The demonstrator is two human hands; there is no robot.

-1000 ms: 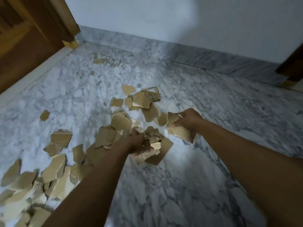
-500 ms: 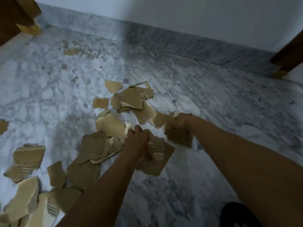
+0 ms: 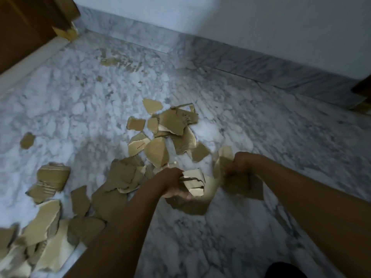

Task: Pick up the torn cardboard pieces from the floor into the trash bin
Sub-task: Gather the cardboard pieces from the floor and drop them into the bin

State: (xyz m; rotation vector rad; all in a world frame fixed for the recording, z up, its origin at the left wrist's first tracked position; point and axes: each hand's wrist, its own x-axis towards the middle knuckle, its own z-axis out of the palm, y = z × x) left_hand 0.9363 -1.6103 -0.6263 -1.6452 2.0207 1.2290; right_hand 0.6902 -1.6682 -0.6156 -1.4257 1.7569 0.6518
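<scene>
You are looking down at a white-and-grey marble floor. A matching marble skirting runs along its far edge, under a plain pale wall. Brown woodwork stands at the floor's far-left corner, and another bit of brown wood shows at the far-right. A few tan flecks dot the marble near the far edge.

The torn cardboard pieces lie on the floor in a loose cluster near its middle. From there they trail towards you on the left into a thicker, overlapping heap. One small scrap lies alone, well to the left.

One pale piece carries a short line of dark print, too small to read. A larger brown piece behind it has faint marks that are also illegible.

Your left hand is curled tight round a bundle of pale pieces, with a larger brown piece hanging beneath it. Your right hand, just beside it, is also clenched round several brown pieces, which are blurred. Both hands are low over the floor, just on your side of the cluster.

A dark rounded shape sits at the bottom edge; you can't tell what it is.
</scene>
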